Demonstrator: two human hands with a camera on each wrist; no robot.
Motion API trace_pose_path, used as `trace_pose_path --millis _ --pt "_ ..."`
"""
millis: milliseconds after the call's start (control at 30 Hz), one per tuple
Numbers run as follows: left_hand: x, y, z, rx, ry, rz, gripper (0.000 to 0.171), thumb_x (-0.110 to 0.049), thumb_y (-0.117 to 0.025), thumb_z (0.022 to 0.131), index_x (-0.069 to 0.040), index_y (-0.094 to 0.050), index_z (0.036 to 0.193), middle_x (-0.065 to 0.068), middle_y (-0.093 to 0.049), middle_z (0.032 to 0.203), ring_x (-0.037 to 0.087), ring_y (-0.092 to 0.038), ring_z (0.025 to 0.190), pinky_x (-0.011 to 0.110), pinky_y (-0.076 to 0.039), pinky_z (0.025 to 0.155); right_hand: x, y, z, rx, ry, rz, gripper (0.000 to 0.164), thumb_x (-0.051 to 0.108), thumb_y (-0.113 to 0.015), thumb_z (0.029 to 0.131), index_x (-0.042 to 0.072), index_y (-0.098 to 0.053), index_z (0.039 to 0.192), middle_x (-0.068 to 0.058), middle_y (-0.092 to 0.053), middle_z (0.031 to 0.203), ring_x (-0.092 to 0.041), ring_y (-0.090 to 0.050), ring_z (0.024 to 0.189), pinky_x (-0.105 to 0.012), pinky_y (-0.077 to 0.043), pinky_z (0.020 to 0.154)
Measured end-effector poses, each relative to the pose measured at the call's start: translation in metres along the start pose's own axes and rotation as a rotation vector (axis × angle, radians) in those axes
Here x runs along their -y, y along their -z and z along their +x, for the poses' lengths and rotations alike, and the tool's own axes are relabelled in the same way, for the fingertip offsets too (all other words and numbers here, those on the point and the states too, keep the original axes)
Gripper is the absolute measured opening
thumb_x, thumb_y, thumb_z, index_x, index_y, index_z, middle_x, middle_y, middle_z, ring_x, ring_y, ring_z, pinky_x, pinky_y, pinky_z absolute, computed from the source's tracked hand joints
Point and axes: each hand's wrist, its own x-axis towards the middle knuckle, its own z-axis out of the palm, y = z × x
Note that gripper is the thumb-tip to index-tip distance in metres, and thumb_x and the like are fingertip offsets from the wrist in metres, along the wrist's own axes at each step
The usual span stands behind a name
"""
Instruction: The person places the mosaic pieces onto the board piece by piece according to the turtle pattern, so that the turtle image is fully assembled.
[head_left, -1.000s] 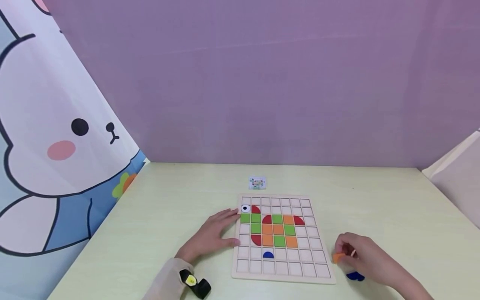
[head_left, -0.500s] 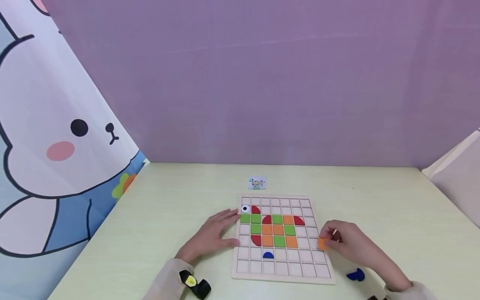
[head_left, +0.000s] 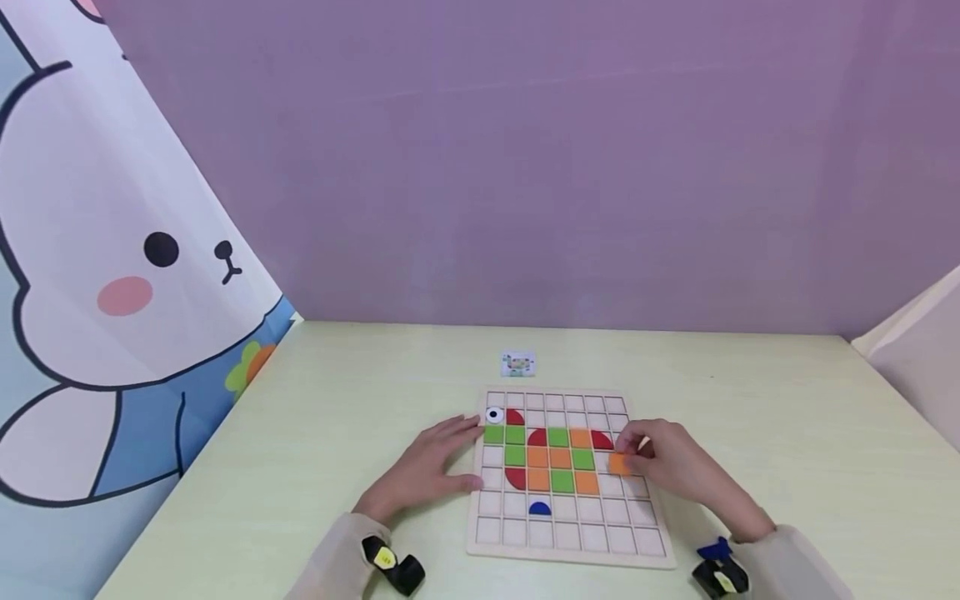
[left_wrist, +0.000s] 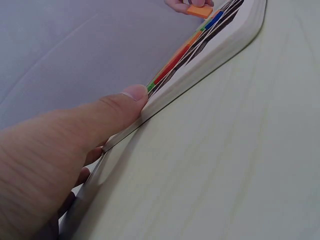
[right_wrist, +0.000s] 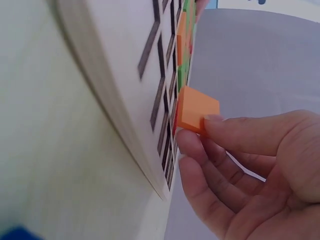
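A pale wooden grid board (head_left: 570, 558) lies on the table, with green, orange and red tiles set in its cells, an eye tile (head_left: 494, 414) at upper left and a blue half-round tile (head_left: 540, 508) lower down. Between thumb and fingers my right hand (head_left: 667, 458) pinches an orange square tile (right_wrist: 199, 109), held just above the board's right part. My left hand (head_left: 427, 468) rests along the board's left edge, fingers fairly straight; in the left wrist view its thumb (left_wrist: 117, 112) touches the rim.
A small picture card (head_left: 518, 363) lies behind the board. Blue pieces (head_left: 716, 550) sit on the table by the right wrist, partly hidden by the black wrist strap (head_left: 720, 577). A purple backdrop (head_left: 570, 167) rises behind the table.
My right hand has carried the orange square tile left and away from me, from beside the board to above its right-hand cells. The left hand stays at the board's edge.
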Motion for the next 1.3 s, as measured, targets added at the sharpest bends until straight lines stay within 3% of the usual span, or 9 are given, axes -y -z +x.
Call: trace_pose_path --millis 400,1300 --pt "-0.001 0.001 0.001 -0.005 -0.004 -0.001 0.077 -0.059 -0.061 0.083 -0.020 -0.039 0.146 0.000 -0.032 0.155 0.028 -0.024 0.145 0.056 -0.022 0.115 -0.001 -0.008 0.012 -0.017 -0.009 -0.011 0.014 -0.005 -0.067 0.080 0.008 -0.065 0.082 0.000 -0.063 0.081 -0.011 -0.051 0.067 -0.019 -0.045 0.056" --pt "-0.002 0.002 0.001 0.005 -0.003 0.000 0.077 -0.058 -0.061 0.084 -0.018 -0.039 0.146 0.000 -0.031 0.155 0.029 -0.024 0.145 0.056 -0.021 0.115 0.001 -0.008 0.010 -0.018 -0.045 -0.077 0.015 -0.006 -0.071 0.077 0.008 -0.068 0.083 0.002 -0.062 0.079 -0.012 -0.050 0.071 -0.020 -0.045 0.060"
